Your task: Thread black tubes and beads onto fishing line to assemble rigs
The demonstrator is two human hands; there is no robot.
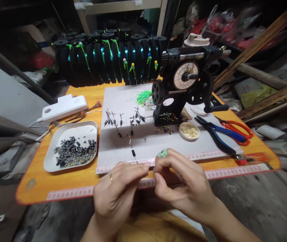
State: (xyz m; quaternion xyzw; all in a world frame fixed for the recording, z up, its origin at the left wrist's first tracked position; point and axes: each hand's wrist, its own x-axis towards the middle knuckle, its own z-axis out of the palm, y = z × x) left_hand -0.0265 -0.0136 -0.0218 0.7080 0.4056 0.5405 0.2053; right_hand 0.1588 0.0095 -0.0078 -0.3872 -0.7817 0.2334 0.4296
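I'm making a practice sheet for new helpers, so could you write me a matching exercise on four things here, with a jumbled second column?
1. Squarish tray
2. Round dish
3. Pliers
4. Ring

A. Worn on the left hand
B. Holds gold-coloured bits
C. Holds black and grey pieces
D. Blue and black

Right pairs: 1-C, 2-B, 3-D, 4-A

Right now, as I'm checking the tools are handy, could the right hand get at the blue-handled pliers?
Probably yes: the pliers lie beyond the right hand and to its right, handles towards the person, with nothing seen on top or in between. Whether its fingers hold something small, I cannot tell.
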